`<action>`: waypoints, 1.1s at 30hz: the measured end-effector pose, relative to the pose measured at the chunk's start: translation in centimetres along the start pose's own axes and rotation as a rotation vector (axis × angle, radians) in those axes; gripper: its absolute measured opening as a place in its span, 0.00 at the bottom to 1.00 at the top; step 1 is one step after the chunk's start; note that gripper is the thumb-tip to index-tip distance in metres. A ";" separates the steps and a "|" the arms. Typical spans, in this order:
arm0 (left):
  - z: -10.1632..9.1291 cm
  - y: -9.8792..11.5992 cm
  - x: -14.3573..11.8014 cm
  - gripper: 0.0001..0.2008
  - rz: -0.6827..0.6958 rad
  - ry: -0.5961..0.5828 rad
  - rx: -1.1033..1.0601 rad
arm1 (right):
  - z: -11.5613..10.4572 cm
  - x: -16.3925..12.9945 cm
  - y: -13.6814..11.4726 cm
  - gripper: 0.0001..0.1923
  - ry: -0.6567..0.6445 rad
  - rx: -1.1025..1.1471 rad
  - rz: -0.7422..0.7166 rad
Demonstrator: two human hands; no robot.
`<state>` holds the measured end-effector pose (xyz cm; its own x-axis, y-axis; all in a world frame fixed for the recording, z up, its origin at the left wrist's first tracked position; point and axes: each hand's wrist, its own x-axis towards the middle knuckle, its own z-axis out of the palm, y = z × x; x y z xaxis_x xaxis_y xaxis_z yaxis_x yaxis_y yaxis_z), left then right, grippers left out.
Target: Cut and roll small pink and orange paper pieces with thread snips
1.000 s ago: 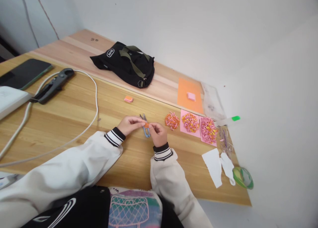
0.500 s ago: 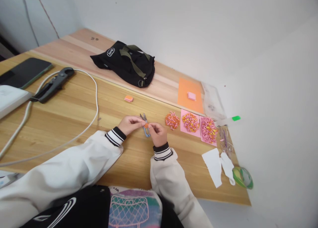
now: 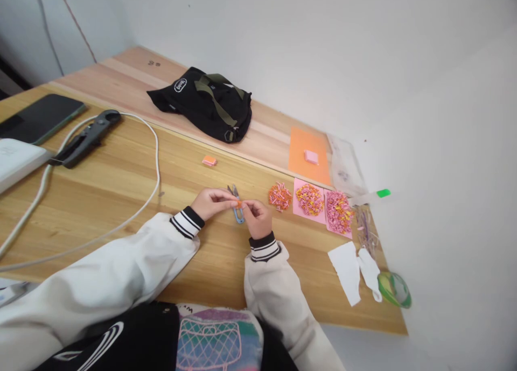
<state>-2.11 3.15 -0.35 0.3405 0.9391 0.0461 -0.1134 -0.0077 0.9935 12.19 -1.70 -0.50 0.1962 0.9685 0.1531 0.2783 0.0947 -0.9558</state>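
My left hand (image 3: pixel 212 203) and my right hand (image 3: pixel 257 217) meet over the table, fingertips pinched on a small orange piece of paper (image 3: pixel 238 204) between them. Its exact shape is too small to make out. Right beneath the fingers lie blue-handled thread snips (image 3: pixel 238 215), blades pointing away from me. Beyond my hands rests a little stack of orange and pink paper pieces (image 3: pixel 209 160). To the right of my right hand is a heap of tiny orange and pink paper rolls (image 3: pixel 280 196). Two further heaps, a pink and yellow one (image 3: pixel 309 199) and a mostly pink one (image 3: pixel 340 211), sit on pink sheets.
A black cap-like bag (image 3: pixel 205 104) lies at the back. An orange sheet (image 3: pixel 297 150) bears a pink pad (image 3: pixel 311 156). White paper scraps (image 3: pixel 346 271) and a green tape roll (image 3: pixel 395 289) are at right. Leftward are a phone (image 3: pixel 42 118), a dark tool (image 3: pixel 86 139) and a white cable (image 3: pixel 157 161).
Both hands stay almost in place, with only a slight shift of the fingers around the orange paper. Everything else lies as before.
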 end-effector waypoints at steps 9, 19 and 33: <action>0.1 -0.1 -0.1 0.11 -0.058 0.049 0.008 | 0.1 0.0 0.1 0.09 -0.010 0.018 0.001; 0.3 -0.2 -0.2 0.11 -0.017 0.045 0.040 | 0.2 0.0 0.1 0.09 -0.013 0.034 0.006; 0.2 -0.5 -0.2 0.08 0.054 0.053 0.053 | 0.1 0.0 0.1 0.09 -0.016 0.017 0.004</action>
<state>-1.92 2.94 -0.81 0.2853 0.9537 0.0952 -0.0797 -0.0754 0.9940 12.18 -1.63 -0.64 0.1818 0.9725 0.1457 0.2618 0.0950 -0.9604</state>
